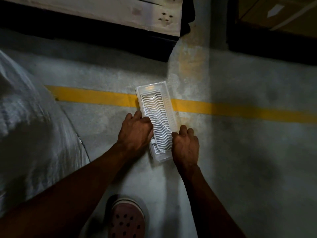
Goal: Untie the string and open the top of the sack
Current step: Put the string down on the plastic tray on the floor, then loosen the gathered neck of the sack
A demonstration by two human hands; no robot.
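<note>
A large white woven sack (29,121) fills the left side of the view; its top and any string are out of sight. On the concrete floor lies a long white plastic tray (155,121) with a wavy slotted insert. My left hand (135,133) grips the tray's left edge near its middle, fingers curled over the rim. My right hand (186,146) presses against the tray's right edge near its lower end, fingers bent around it. Both hands are well to the right of the sack.
A yellow line (240,109) runs across the floor under the tray. A wooden pallet (103,12) stands at the top, a dark-framed cardboard box (277,14) at top right. My foot in a pink perforated clog (127,219) rests below the hands.
</note>
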